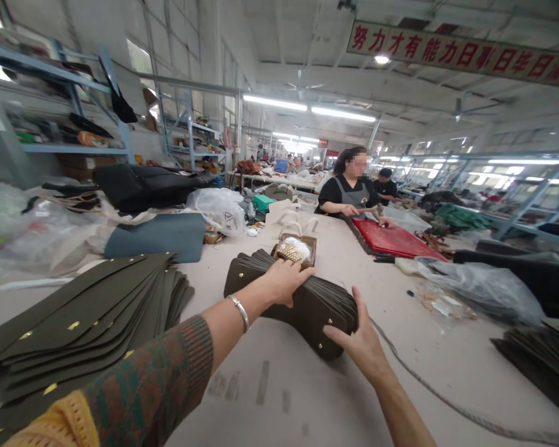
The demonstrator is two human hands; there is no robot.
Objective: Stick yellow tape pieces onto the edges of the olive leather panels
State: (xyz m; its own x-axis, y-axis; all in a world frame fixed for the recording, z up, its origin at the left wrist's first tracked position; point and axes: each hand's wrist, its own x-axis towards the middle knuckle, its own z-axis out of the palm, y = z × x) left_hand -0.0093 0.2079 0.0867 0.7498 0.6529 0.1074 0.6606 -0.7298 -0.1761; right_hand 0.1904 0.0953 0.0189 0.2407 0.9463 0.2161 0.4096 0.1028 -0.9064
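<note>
A thick stack of dark olive leather pieces [302,304] with small brass studs lies on the pale worktable [279,385]. My left hand [286,279] rests on top of the stack, fingers curled over its upper edge. My right hand [361,341] presses against the stack's near right end, thumb up and fingers wrapped round the side. A silver bangle [240,310] sits on my left wrist. Just behind the stack stands a small cardboard box [295,249] of gold-coloured fittings.
A fanned pile of the same olive pieces [88,323] fills the left. A person in a black top works on a red panel [391,239] across the table. Plastic bags [484,285], a dark stack [545,360] at right, a cord [428,385], shelving [51,124] behind.
</note>
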